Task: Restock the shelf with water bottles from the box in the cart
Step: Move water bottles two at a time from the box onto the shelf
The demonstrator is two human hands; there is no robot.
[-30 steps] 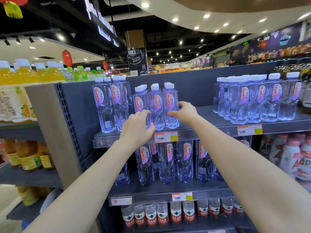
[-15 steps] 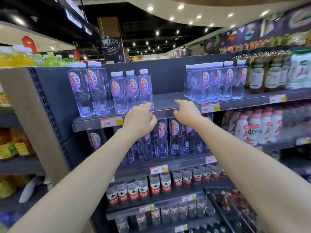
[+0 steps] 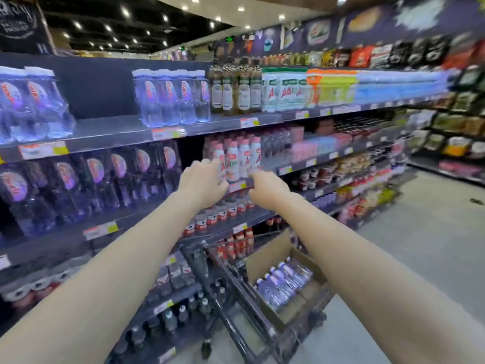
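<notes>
Above cart (image 3: pixel 236 292) rim, both empty hands, left (image 3: pixel 203 183), right (image 3: pixel 267 189), aisle floor (image 3: pixel 433 245) open

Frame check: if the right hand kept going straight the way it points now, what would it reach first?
Probably the white bottles with pink caps and red lettering on the second shelf: the right hand, empty, points up toward them. Blur and unclear depth leave the shelf edge below them possible instead.
</notes>
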